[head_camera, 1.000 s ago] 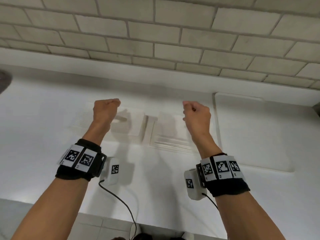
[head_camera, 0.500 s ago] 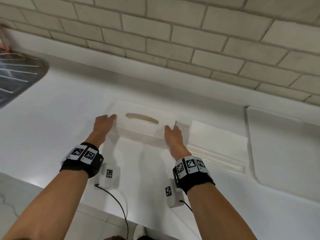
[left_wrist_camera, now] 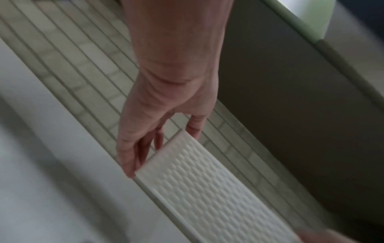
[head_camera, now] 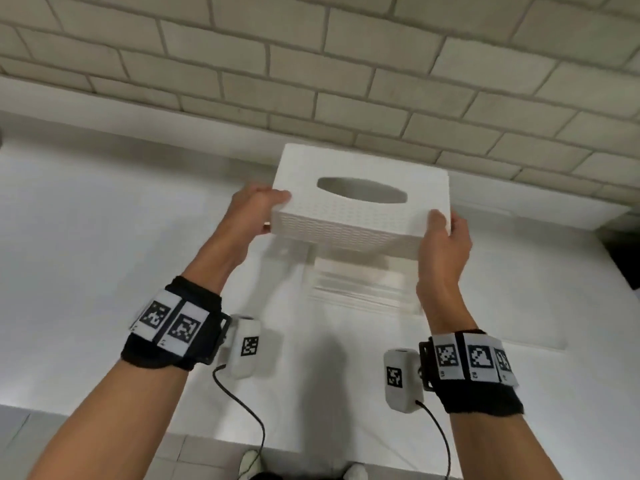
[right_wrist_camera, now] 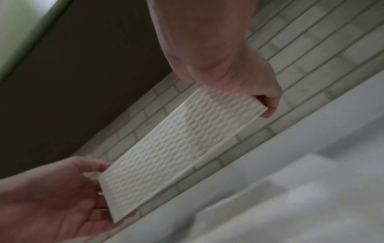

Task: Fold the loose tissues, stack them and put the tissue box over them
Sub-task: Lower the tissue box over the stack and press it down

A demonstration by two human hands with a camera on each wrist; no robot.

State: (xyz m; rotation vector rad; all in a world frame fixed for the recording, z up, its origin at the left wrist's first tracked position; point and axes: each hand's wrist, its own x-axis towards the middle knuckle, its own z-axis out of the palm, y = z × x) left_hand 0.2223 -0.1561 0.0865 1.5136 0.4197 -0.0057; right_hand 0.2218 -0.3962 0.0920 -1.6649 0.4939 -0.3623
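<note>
Two hands grip the tissue box (head_camera: pixel 360 206) by its short ends: left hand (head_camera: pixel 254 211) w/ thumb on top, right hand (head_camera: pixel 445 242) likewise. Box is up off the table (head_camera: pixel 86 271), slot upward, above the stacked tissues (head_camera: pixel 363 284) (blurred). Tiled wall (head_camera: pixel 311 64) behind; no legible writing.

At frame centre, the textured white tissue box (right_wrist_camera: pixel 176 144) is gripped by the right hand (right_wrist_camera: pixel 239 78) above and the left hand (right_wrist_camera: pixel 51 197) at lower left.

Bright, even light; blurred wrist views
</note>
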